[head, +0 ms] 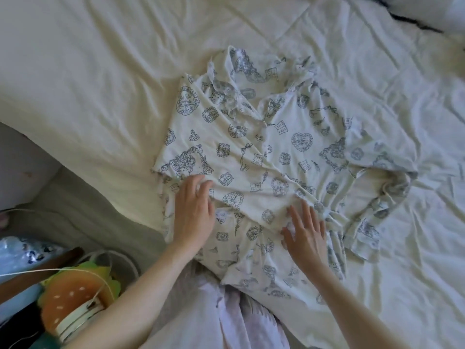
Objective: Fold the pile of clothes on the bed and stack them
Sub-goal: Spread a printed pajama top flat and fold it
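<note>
Both grips wide: left hand (193, 212), right hand (305, 235) flat, fingers straight, pressing printed shirt (264, 147) on bed (88, 71).

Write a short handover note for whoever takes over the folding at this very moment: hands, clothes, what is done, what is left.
Left hand: flat, fingers straight, pressing the printed shirt near its left edge.
Right hand: flat on the shirt's lower part.
The shirt lies spread on the bed, its left side folded across the front, its right sleeve still out and crumpled.
No stack is in view.
Left: fold in the right side, fold the shirt up, start the stack.
</note>
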Action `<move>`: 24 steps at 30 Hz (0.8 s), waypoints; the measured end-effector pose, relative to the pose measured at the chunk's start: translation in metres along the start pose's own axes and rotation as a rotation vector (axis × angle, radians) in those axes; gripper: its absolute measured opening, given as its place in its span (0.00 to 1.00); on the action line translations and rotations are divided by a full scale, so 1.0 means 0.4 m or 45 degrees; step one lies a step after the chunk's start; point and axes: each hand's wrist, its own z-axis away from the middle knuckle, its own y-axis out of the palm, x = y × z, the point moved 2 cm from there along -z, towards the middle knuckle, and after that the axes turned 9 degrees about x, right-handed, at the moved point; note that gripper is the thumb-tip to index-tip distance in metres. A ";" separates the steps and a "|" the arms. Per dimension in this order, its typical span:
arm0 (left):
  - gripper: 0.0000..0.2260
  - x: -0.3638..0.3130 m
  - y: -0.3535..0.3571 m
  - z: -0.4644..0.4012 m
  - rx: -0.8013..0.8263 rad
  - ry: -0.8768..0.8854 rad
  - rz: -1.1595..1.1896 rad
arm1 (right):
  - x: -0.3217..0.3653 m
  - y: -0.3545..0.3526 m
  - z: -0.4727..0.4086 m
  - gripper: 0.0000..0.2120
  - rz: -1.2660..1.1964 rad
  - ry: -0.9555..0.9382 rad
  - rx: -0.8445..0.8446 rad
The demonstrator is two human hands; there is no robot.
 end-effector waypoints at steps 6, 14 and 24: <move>0.23 -0.191 0.213 0.067 0.476 0.480 -0.399 | -0.147 0.038 0.071 0.30 0.160 -0.212 -0.031; 0.14 -0.285 0.314 0.126 0.496 0.323 -0.557 | -0.247 0.040 0.077 0.04 -0.069 -0.494 -0.427; 0.24 -0.346 0.347 0.109 0.596 0.322 -0.561 | -0.429 0.033 0.110 0.13 -0.582 0.057 -0.558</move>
